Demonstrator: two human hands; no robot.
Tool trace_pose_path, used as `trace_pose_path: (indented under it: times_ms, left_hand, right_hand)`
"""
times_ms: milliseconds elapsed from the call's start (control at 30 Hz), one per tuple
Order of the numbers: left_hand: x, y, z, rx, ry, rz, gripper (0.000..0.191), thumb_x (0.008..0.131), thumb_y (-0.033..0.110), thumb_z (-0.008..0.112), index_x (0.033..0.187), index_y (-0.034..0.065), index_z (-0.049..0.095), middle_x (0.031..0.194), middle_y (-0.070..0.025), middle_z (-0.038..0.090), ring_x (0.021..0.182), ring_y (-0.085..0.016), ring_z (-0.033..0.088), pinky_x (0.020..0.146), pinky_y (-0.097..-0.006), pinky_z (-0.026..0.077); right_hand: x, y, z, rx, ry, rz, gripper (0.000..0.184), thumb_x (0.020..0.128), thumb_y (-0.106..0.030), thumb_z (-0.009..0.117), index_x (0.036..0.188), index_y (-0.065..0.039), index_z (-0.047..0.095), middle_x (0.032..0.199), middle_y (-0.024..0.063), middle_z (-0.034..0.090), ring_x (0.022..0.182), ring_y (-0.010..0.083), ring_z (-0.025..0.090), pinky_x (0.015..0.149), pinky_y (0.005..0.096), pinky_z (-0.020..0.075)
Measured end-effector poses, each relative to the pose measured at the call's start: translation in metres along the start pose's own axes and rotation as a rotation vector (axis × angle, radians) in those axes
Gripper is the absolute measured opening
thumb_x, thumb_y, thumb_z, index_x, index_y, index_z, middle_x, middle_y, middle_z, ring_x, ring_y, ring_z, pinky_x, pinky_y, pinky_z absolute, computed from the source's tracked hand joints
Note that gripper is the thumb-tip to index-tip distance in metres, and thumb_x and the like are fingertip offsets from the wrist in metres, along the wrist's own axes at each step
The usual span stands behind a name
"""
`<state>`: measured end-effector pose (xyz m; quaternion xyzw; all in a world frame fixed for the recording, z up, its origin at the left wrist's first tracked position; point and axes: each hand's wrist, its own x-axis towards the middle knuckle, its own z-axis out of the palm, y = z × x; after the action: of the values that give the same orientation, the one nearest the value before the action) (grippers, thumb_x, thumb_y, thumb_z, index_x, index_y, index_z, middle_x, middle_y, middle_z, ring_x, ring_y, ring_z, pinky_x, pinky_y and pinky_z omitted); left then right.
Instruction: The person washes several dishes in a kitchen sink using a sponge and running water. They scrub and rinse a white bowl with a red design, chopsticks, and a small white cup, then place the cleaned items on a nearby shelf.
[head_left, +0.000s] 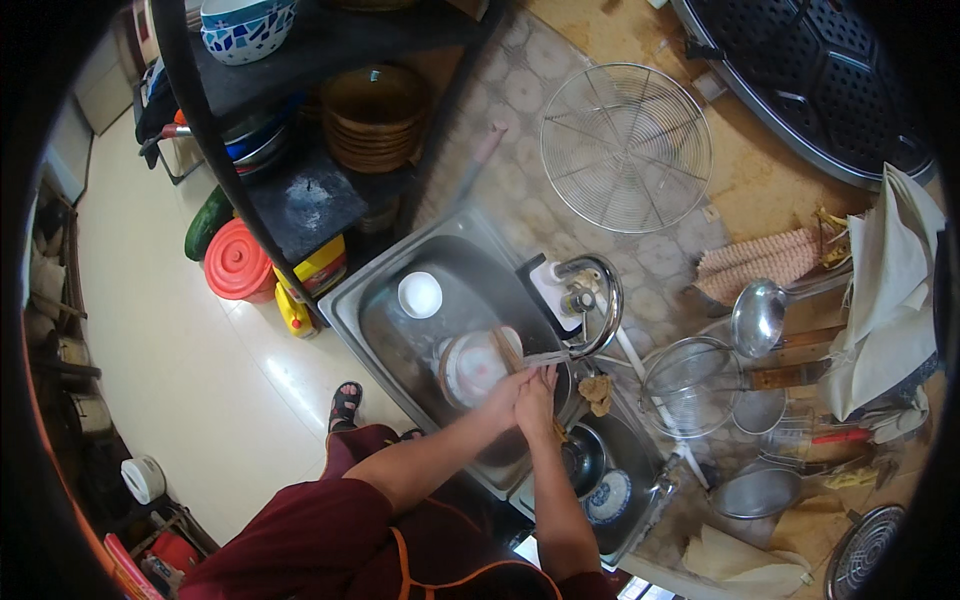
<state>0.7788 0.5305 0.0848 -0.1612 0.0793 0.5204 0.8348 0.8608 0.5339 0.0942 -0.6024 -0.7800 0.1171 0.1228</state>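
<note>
Both hands meet over the large basin of the stainless steel sink, beneath the curved chrome faucet. Water runs from the spout onto them. My left hand and my right hand close together around what looks like a bundle of wooden chopsticks. One end sticks out past the fingers; a yellowish-brown end shows beside the right wrist. Below lies a stack of pale dishes, partly covered by the hands. A small white bowl sits apart in the same basin.
The smaller basin holds a dark metal bowl and a blue-patterned plate. A brown scrubber rests by the faucet. Strainers, a ladle and a round wire rack lie beyond. A dark shelf with brown bowls adjoins the sink.
</note>
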Motion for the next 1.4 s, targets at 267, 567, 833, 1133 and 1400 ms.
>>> trace_pose_path:
  times_ms: [267, 567, 833, 1133, 1400]
  left_hand:
    - [0.011, 0.009, -0.001, 0.190, 0.286, 0.019, 0.010, 0.093, 0.013, 0.064, 0.091, 0.0054, 0.058, 0.078, -0.0082, 0.059, 0.076, -0.023, 0.062, 0.073, -0.0382, 0.054]
    - [0.014, 0.009, -0.024, 0.071, 0.330, 0.131, 0.014, 0.094, 0.012, 0.064, 0.096, 0.0061, 0.051, 0.073, -0.0060, 0.053, 0.064, -0.022, 0.057, 0.066, -0.0382, 0.058]
    - [-0.045, -0.006, 0.002, 0.208, 0.245, -0.078, 0.009, 0.097, 0.016, 0.059, 0.099, 0.0084, 0.057, 0.079, -0.0036, 0.057, 0.073, -0.020, 0.058, 0.066, -0.0335, 0.051]
    - [-0.134, -0.012, 0.028, 0.024, -0.016, -0.532, 0.020, 0.098, 0.029, 0.060, 0.090, 0.0124, 0.052, 0.071, 0.0013, 0.047, 0.061, -0.010, 0.047, 0.054, -0.0243, 0.039]
    - [-0.112, 0.012, 0.042, 0.031, 0.176, -0.390, 0.018, 0.093, 0.025, 0.068, 0.083, 0.0132, 0.058, 0.068, 0.0034, 0.055, 0.053, -0.011, 0.051, 0.047, -0.0268, 0.041]
  right_hand:
    - [-0.041, -0.034, -0.068, -0.283, -0.298, 0.363, 0.036, 0.084, -0.017, 0.064, 0.112, 0.001, 0.052, 0.095, 0.0237, 0.070, 0.090, 0.0439, 0.067, 0.080, 0.0532, 0.0525]
    - [-0.095, -0.014, -0.085, 0.484, 0.353, 0.415, 0.034, 0.096, -0.023, 0.059, 0.116, 0.004, 0.057, 0.105, 0.0184, 0.069, 0.098, 0.0295, 0.067, 0.088, 0.0432, 0.0512]
    - [-0.077, -0.039, -0.074, 1.788, 0.053, 0.733, 0.061, 0.102, -0.052, 0.038, 0.128, 0.001, 0.054, 0.119, 0.0087, 0.061, 0.110, 0.0209, 0.059, 0.097, 0.0366, 0.0459]
    - [0.038, 0.011, 0.021, 1.798, -0.268, 0.689, 0.049, 0.098, -0.040, 0.051, 0.121, 0.003, 0.058, 0.113, 0.0157, 0.065, 0.095, 0.0284, 0.066, 0.090, 0.0428, 0.0537]
    - [0.057, -0.027, -0.022, 1.811, -0.370, 0.695, 0.030, 0.092, -0.018, 0.060, 0.107, 0.007, 0.065, 0.106, 0.0173, 0.069, 0.097, 0.0279, 0.068, 0.091, 0.0402, 0.0548]
